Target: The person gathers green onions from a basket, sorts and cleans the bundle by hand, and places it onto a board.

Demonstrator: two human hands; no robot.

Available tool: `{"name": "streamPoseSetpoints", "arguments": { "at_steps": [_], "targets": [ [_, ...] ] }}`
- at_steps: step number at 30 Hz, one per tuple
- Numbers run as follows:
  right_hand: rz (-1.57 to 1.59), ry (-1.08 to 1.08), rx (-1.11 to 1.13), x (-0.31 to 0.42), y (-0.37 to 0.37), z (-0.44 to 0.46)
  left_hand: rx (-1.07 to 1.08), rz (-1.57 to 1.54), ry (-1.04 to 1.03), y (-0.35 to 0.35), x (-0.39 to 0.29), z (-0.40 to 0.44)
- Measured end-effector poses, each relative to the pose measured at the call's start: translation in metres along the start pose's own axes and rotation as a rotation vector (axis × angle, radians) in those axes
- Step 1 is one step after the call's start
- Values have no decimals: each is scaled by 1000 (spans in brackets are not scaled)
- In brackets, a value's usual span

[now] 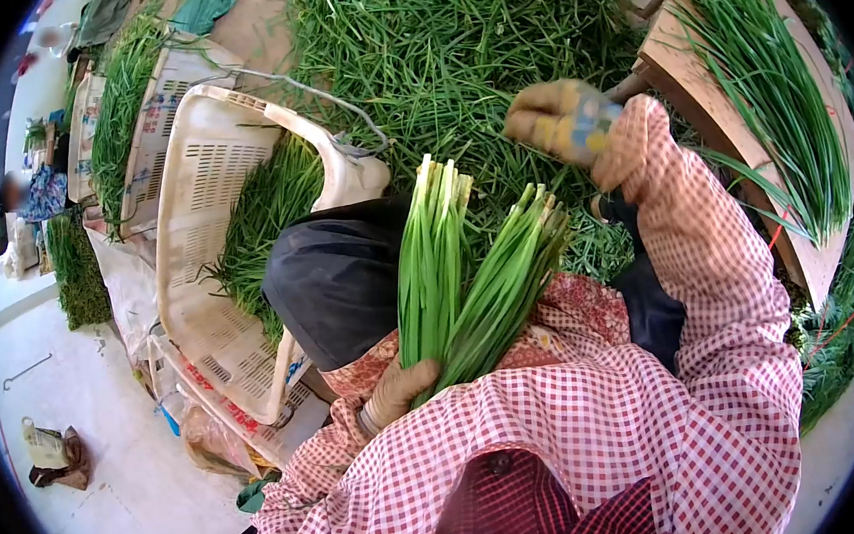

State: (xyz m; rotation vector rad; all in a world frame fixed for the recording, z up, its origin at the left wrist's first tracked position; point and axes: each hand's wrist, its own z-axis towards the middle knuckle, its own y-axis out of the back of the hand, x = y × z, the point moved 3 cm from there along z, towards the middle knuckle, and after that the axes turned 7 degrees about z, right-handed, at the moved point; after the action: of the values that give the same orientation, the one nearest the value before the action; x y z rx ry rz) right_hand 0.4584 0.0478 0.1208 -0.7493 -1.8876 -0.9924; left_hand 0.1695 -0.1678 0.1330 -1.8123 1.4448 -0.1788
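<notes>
My left hand point(394, 394), in a tan glove, is closed around the lower, leafy part of the garlic chives point(494, 292) on my lap. They fan out into two clumps, with their pale cut ends pointing away from me. My right hand point(564, 124), in a tan glove with a blue and yellow patterned cuff, hovers beyond the right clump, above a large heap of loose chives point(450, 44). Motion blurs its fingers, and I cannot make out anything in them.
To my left a cream plastic crate point(186, 201) lies tilted, with chives inside. More chives fill another crate point(172, 81) behind it. On the right, a wooden board point(751, 116) bears a long bunch of chives point(769, 89). A bag point(61, 458) sits on the pale floor point(116, 522) at left.
</notes>
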Motion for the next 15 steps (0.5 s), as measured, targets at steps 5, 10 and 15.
{"name": "streamPoseSetpoints", "arguments": {
  "at_steps": [5, 10, 15],
  "targets": [
    [398, -334, 351, 32, -77, -35, -25, -17, -22, -13, 1, 0],
    [679, -372, 372, 22, -105, -47, -172, 174, -81, -19, 2, -4],
    [719, -440, 350, 7, -100, -53, -85, 191, -79, -20, 0, 0]
  ]
}}
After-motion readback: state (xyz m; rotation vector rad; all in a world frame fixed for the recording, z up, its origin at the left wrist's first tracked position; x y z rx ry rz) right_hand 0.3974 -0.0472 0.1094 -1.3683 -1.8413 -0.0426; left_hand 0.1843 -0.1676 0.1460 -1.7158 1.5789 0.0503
